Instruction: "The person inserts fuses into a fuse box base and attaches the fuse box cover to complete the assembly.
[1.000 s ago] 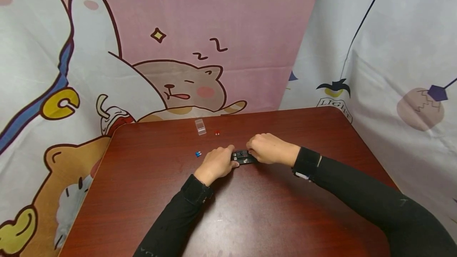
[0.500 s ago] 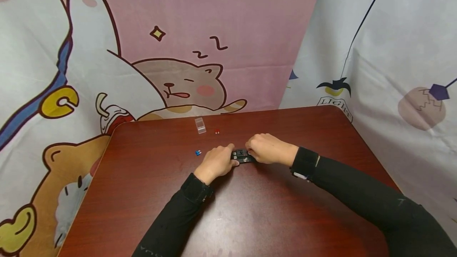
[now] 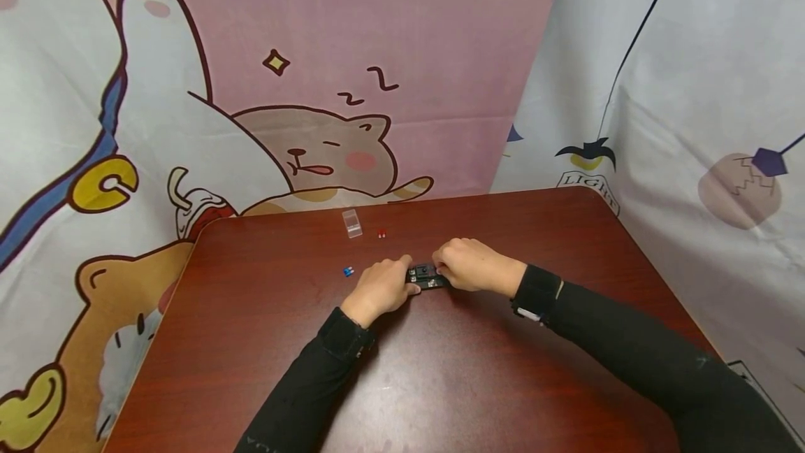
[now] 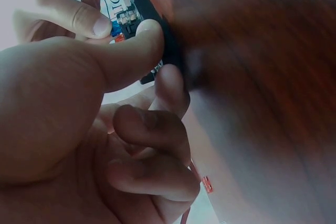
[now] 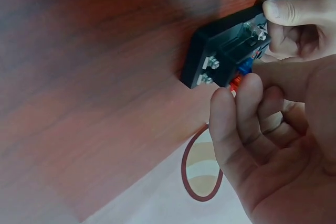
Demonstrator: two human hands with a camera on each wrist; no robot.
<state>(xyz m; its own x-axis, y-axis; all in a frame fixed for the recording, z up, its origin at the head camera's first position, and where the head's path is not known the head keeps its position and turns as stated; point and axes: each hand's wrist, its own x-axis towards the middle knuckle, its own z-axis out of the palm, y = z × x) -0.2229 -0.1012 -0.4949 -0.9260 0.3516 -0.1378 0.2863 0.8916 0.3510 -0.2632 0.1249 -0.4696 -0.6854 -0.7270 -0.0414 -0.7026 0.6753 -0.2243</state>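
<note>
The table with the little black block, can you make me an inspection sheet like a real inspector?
Surface: the table is brown and shiny.
Job's things: black block with metal screws; a blue bit and an orange-red bit are at its side, partly hidden by fingers.
Clutter: clear box, loose red bit and loose blue bit lie on the table.
Grips: left grip holds the black block; right grip seems to pinch the blue bit.
Cables: nothing seen on the table.
Surroundings: cartoon-printed cloth behind.
</note>
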